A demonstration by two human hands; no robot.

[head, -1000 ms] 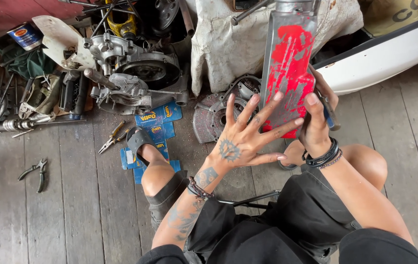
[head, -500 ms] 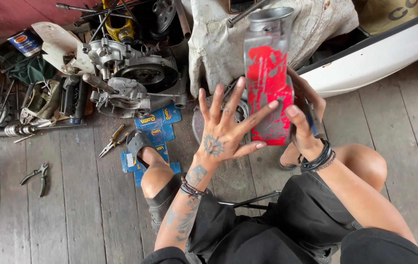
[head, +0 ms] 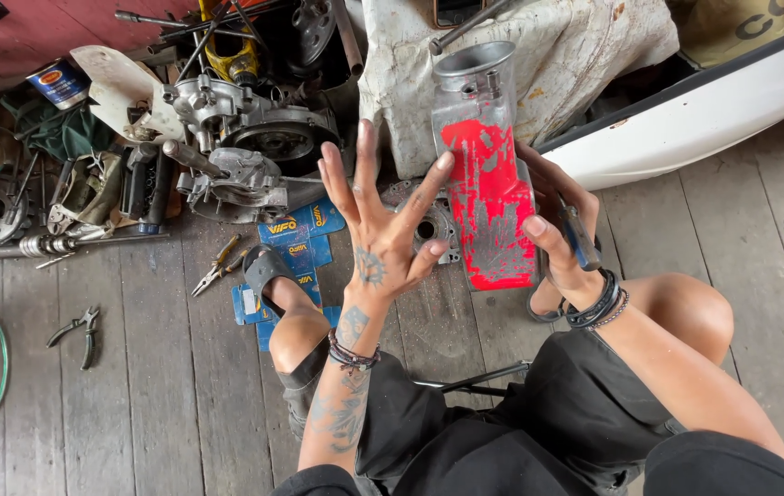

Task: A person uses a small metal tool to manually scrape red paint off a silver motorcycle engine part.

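My right hand (head: 562,243) grips a tall metal part (head: 484,179) with worn red paint and a bare round opening at its top, held upright in front of me. A dark tool handle (head: 580,237) also lies in that hand. My left hand (head: 383,230) is spread wide, fingers apart, and one fingertip touches the left edge of the red part. Behind my left hand a round metal cover plate (head: 431,225) lies on the floor boards.
An engine block (head: 245,147) and loose parts lie at the upper left. Blue packets (head: 296,241) sit by my left foot. Pliers (head: 218,264) and a second pair of pliers (head: 75,326) lie on the wooden floor. A white panel (head: 704,110) and a stained cloth (head: 576,55) are behind.
My left hand has come off the face of the red part and moved left, now touching only its edge. The part has shifted a little down and left in view.
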